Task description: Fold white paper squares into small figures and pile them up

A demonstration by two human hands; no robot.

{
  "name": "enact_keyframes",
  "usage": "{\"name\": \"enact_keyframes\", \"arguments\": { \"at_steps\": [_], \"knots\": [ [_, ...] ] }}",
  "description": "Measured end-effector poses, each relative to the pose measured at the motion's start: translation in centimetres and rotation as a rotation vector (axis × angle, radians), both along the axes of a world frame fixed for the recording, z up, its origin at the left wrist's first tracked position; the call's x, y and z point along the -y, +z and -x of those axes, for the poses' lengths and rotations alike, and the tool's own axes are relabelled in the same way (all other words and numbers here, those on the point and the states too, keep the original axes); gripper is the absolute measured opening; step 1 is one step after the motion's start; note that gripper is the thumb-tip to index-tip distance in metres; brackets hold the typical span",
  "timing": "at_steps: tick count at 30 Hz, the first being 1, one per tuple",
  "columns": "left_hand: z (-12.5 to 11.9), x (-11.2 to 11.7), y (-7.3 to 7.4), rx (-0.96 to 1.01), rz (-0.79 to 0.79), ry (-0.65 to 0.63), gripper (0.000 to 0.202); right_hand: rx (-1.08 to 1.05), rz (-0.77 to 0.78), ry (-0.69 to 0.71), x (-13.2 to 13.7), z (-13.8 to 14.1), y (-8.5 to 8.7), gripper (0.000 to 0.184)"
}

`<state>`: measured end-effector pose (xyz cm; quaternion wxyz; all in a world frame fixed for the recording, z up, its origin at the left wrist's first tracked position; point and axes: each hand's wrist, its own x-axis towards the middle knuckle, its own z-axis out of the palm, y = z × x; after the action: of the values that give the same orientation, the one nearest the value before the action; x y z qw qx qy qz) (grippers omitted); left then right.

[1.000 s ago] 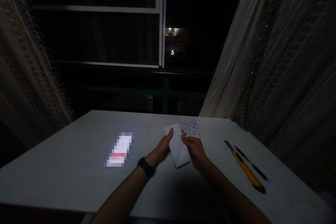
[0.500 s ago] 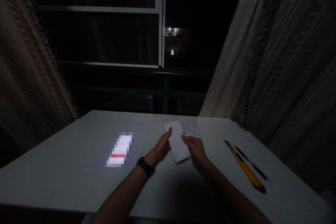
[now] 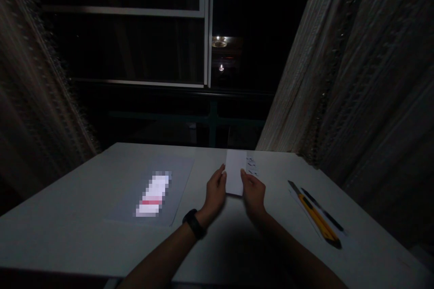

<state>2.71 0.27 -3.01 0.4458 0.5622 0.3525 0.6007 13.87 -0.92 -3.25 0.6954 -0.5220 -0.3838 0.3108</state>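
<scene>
Left hand point(image 3: 215, 188): gripping the near-left edge of the white paper point(image 3: 235, 171), thumb laid along its side.
Right hand point(image 3: 254, 193): gripping the opposite edge of the same paper, thumb toward its face.
White paper: a narrow rectangle between the two hands, above the middle of the tabletop point(image 3: 84, 235), its long sides pointing away from the person.
Left wrist: a dark wristband point(image 3: 194, 224).
Dark-marked shapes point(image 3: 252, 167): a small cluster just past the right hand, partly hidden by the white paper; whether separate pieces or printing, cannot tell.
Left of the hands: a pale sheet point(image 3: 183, 185) lying flat, with a bright pixelated rectangle point(image 3: 154, 194) on it, details blurred out.
Right of the hands: a yellow cutter point(image 3: 317, 217), blade end toward the far side; a dark pen point(image 3: 322, 209) lies just beside it, on its right.
Beyond the tabletop: a pale window frame point(image 3: 207, 27) against darkness, lights point(image 3: 219, 41) showing beside it.
Both sides: a left curtain point(image 3: 44, 76) and a right curtain point(image 3: 312, 63).
</scene>
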Motion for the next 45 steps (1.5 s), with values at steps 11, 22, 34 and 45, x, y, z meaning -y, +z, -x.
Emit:
{"name": "enact_keyframes", "arguments": {
  "at_steps": [11,22,34,45],
  "knots": [
    [0.2,-0.5,-0.1,0.155,0.109,0.036,0.037,-0.143,-0.033,0.297,0.6,0.7,-0.5,0.033],
    [0.4,-1.2,-0.1,0.203,0.133,0.147,0.036,-0.286,0.065,0.454,0.7,0.9,-0.3,0.040],
    [0.4,-1.5,-0.5,0.190,0.200,0.121,0.039,-0.097,0.022,0.268,-0.2,0.3,-1.6,0.039],
    [1.3,-1.6,0.7,0.276,0.353,-0.135,0.029,0.138,0.036,0.363,-1.4,-3.4,0.4,0.038]
  ]
}}
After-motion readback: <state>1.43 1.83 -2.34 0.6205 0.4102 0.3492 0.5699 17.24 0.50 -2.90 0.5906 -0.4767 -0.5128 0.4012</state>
